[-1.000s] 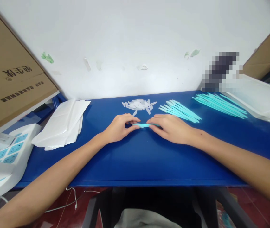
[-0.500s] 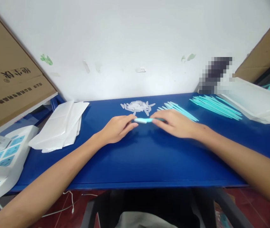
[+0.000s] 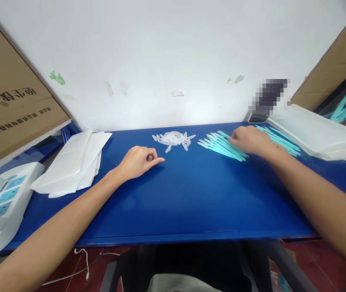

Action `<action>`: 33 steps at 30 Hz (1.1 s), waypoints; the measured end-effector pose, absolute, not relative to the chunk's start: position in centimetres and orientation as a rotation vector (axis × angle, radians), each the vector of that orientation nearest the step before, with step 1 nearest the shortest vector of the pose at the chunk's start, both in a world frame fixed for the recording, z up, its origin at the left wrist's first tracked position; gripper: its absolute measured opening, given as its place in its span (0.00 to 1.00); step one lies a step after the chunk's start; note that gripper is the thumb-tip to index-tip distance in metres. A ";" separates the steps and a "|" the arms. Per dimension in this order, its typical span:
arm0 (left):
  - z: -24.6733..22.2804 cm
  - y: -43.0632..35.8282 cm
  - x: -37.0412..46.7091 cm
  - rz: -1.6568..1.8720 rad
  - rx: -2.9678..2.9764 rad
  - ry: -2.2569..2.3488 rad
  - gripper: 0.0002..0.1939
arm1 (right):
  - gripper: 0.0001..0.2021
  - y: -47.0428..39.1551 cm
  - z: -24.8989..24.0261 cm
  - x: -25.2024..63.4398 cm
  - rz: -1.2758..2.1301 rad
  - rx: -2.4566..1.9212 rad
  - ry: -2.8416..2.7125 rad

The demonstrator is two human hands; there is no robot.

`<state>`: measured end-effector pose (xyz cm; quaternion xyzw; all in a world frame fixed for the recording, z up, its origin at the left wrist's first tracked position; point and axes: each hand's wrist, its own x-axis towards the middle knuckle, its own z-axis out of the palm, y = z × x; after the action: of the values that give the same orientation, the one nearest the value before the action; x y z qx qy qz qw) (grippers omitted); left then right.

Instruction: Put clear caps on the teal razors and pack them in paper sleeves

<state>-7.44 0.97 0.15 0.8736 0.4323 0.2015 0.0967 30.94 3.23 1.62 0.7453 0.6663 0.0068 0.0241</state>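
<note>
My left hand [image 3: 141,162] hovers low over the blue table, left of centre. Its fingers are loosely curled, the thumb is stretched out apart from them, and nothing shows between. My right hand [image 3: 247,138] is over the right side of a bundle of thin turquoise sticks [image 3: 221,147] with paler tips. Its fingertips are pinched at a turquoise stick [image 3: 223,134] on the upper edge of that bundle; slight blur and the hand itself hide part of the grip. A pile of small translucent white caps [image 3: 173,138] lies between my hands, farther back.
A second bundle of turquoise sticks [image 3: 285,142] lies beyond my right wrist. White pouches [image 3: 69,162] and a white power strip [image 3: 17,194] are at left, below a cardboard box [image 3: 17,81]. A translucent tray [image 3: 319,129] stands at right. A white wall [image 3: 161,61] closes the back.
My hands have parted from the white-tipped turquoise stick they both held. The right has moved right and back to the near bundle; the left has drawn back slightly left, without the stick.
</note>
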 end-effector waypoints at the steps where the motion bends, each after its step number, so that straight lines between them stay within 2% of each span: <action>1: 0.2 0.9 -7.4 0.576 2.597 1.302 0.23 | 0.20 3.2 1.8 30.7 0.022 2.288 2.076; 6: 0.8 1.6 -8.3 0.529 2.633 1.482 0.26 | 0.25 3.3 2.0 30.3 0.143 2.216 2.105; 14: 2.6 3.8 -13.6 0.617 2.543 2.106 0.25 | 0.32 3.0 2.1 30.2 -0.060 2.227 2.186; 21: 2.8 3.3 -13.3 0.573 2.579 2.073 0.25 | 0.38 2.3 2.3 29.9 -0.203 2.057 2.241; 27: 2.1 2.4 -11.0 0.532 2.652 1.834 0.24 | 0.30 1.2 2.4 28.5 -0.169 1.859 2.476; 33: 0.9 1.5 -8.9 0.591 2.842 1.481 0.22 | 0.16 -0.4 2.9 26.5 -0.224 1.761 2.532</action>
<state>-8.92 1.54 0.92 0.8706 0.4536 0.1811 -0.0586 26.49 -0.38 2.94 0.5693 0.8186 -0.0726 0.0248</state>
